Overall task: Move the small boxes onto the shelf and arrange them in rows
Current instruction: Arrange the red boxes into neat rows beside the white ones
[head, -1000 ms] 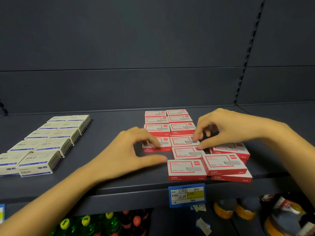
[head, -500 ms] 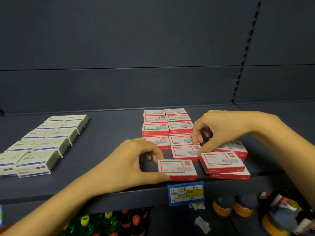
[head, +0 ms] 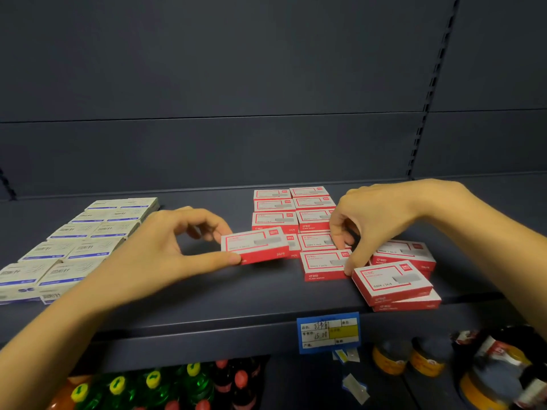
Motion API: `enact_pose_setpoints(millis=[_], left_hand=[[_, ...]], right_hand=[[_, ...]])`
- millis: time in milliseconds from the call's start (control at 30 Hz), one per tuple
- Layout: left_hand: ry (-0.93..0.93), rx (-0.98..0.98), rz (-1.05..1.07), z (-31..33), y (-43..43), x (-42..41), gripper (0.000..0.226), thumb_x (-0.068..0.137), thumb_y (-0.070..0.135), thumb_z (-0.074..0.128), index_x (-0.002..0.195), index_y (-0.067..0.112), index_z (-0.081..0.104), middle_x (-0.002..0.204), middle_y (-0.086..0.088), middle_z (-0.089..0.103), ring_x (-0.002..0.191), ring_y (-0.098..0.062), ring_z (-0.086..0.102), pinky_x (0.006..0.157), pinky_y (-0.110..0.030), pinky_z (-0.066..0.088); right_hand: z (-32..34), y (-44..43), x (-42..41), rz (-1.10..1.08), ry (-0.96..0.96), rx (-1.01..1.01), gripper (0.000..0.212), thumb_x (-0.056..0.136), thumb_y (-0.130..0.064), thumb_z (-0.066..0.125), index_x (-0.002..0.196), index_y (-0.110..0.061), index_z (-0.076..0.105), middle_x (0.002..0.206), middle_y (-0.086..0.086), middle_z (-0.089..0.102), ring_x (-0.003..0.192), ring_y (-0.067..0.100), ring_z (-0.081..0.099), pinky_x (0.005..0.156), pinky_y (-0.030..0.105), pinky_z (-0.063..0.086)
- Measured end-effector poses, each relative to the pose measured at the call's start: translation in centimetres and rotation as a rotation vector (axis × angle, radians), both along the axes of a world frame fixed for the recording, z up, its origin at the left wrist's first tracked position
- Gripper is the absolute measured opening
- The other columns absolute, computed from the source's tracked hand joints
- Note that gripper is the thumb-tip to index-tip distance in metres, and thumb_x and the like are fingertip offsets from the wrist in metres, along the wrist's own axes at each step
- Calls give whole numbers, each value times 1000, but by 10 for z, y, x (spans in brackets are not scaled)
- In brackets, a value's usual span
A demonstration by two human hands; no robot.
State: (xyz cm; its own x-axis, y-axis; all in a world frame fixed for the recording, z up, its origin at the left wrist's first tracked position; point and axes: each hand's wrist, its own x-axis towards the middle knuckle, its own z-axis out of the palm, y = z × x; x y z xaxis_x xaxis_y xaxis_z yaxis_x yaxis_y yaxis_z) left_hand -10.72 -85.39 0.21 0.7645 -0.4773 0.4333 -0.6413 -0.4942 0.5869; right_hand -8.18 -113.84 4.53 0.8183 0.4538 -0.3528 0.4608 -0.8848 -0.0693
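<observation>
Red box pinched between left hand fingers; right hand fingers grip another box.

We count at least thirteen red boxes at three o'clock: nine in the rows, one raised at their nine o'clock, three or more heaped at their four o'clock; ten white-and-blue boxes at nine o'clock, in two columns of five, counting tops only; two hands, the left hand and the right hand; one blue price label at five o'clock; four yellow-capped green bottles at seven o'clock; the red-capped bottles beside them we cannot count.
</observation>
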Motion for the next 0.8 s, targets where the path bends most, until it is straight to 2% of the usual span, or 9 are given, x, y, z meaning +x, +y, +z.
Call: enact_pose_setpoints(millis=[67,267,400,467,567,700,800], left_hand=[[-4,-4,29,-1,1,4,37,54,57,80,81,34,68,82,15,67,80,-7,58,75,-16,43],[20,34,87,-8,-2,14,33,55,51,69,81,30,68,81,11,67,81,-6,57,76,-20,44],[42,87,92,-12,-9,22,34,60,51,68,86,29,68,85,10,67,82,-9,57,79,-26,45],[51,100,100,-17,-14,26,28,65,45,72,88,29,67,87,9,66,84,-11,57,80,-25,45],[47,82,128,-24,-20,31,23,69,35,75,90,29,67,85,15,65,85,-9,57,75,-15,41],[43,44,169,-26,-25,35,26,67,34,78,90,29,67,85,19,68,79,-7,58,74,-19,44],[33,27,183,-27,-27,35,27,64,34,79,88,27,70,83,15,70,74,-4,56,67,-12,42]], right_hand=[[-1,0,0,0,2,13,24,70,-50,71,73,-33,55,74,-14,66,68,-7,63,55,11,44],[-4,-6,1,-18,-21,174,17,74,-37,71,75,-27,57,76,-5,65,63,-1,59,59,13,42],[3,-18,-2,-40,-121,273,16,71,-36,72,75,-24,61,74,-5,64,58,-3,53,53,9,39],[6,-25,-2,-59,-171,305,17,71,-35,73,76,-22,62,74,-5,64,57,-4,53,51,9,39],[4,-29,1,-86,-222,248,21,70,-40,72,78,-24,61,75,-7,63,59,-7,54,51,14,40],[-5,-29,7,-95,-262,175,29,70,-46,71,84,-22,62,79,-11,63,67,0,57,56,17,41],[-8,-27,10,-88,-280,169,31,71,-47,70,87,-22,62,79,-12,62,68,1,57,55,16,38]])
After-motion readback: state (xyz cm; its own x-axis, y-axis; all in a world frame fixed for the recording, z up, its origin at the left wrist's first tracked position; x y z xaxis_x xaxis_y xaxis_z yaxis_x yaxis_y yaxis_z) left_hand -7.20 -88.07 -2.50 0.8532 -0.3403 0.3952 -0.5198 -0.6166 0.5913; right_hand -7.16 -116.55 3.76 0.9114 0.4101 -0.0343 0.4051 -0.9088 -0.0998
